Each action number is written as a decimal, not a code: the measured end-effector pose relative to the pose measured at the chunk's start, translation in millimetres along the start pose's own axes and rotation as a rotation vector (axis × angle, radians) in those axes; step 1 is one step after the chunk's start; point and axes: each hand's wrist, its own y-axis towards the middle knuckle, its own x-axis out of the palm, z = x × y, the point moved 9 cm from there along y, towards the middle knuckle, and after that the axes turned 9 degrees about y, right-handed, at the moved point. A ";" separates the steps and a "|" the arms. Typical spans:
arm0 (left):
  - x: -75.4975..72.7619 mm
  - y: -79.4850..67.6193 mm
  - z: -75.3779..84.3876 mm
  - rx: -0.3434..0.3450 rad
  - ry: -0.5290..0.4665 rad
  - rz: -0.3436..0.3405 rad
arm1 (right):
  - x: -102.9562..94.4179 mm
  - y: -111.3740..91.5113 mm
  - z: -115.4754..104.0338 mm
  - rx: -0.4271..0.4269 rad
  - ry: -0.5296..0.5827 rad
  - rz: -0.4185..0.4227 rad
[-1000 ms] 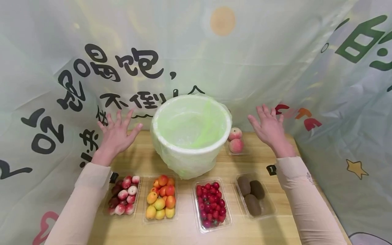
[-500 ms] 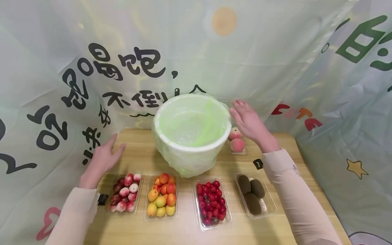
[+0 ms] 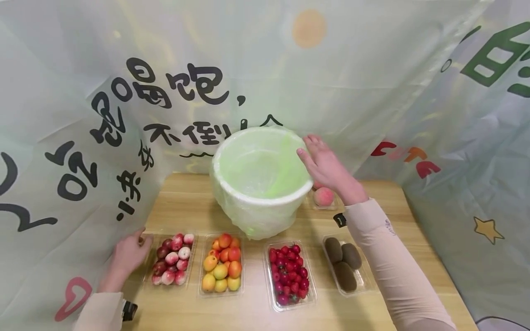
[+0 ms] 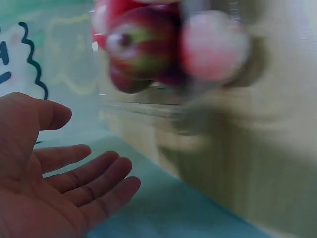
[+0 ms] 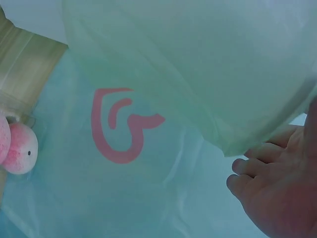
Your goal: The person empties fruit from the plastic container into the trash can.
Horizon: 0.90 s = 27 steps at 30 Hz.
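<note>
- Lined bucket (image 3: 261, 216): upright on the bench (image 3: 182, 202), near its middle.
- Right hand (image 3: 325, 165): has moved in to the bucket's rim, fingers released (contact uncertain).
- Left hand (image 3: 129, 255): has dropped beside red-and-white fruit (image 3: 171, 258); fingers loose, nothing grasped.
- Reading: attention now split between bucket and fruit.

A round white tub (image 3: 265, 201) is standing upright on the worktop (image 3: 186, 315), a translucent pale-green bag (image 3: 252, 219) lining it and covering its outside. Nearer and to the left, a clear tray (image 3: 191, 269) is lying flat, holding heaped small red-and-white fruits (image 3: 171, 259).
</note>
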 end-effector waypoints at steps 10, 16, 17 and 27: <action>30.3 -9.0 -13.6 -0.018 -0.041 -0.103 | 7.0 1.8 4.3 0.033 0.010 -0.013; 36.0 -13.8 -15.8 -0.030 -0.073 -0.117 | 10.1 2.1 5.7 0.037 0.021 -0.033; 36.8 -14.6 -15.9 -0.033 -0.082 -0.126 | 10.3 1.9 5.8 0.035 0.022 -0.034; 39.4 -18.7 -11.9 -0.034 -0.096 -0.169 | 10.5 1.5 7.1 0.044 0.007 -0.045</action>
